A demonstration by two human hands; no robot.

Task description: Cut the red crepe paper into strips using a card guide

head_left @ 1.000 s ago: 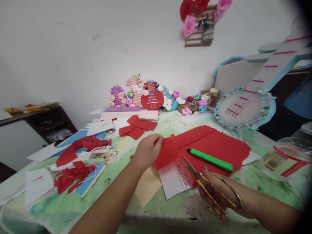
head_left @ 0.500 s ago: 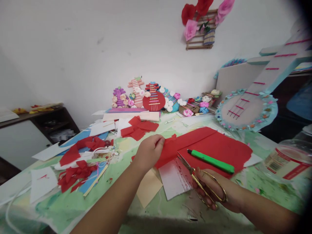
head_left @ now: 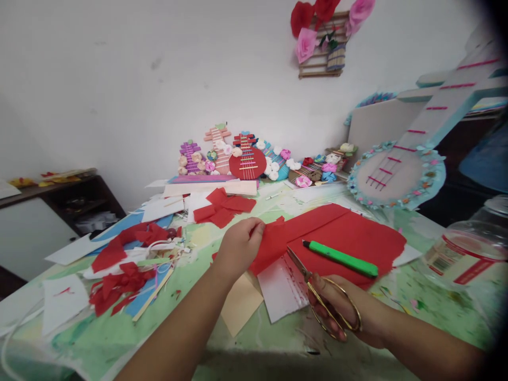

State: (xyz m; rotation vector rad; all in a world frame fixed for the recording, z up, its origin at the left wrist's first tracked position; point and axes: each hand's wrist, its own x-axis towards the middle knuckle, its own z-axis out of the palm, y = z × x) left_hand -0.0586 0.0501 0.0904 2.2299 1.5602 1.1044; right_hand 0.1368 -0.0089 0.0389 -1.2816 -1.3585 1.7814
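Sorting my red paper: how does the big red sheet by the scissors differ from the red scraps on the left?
The red sheet is large and mostly flat; the red scraps are small and crumpled. The left hand pinches the sheet, and the scissors in the right hand meet its edge; no hand touches the scraps. Both are red paper.

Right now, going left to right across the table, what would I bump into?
Red scraps → left hand pinching red paper → scissors in the right hand → jar.
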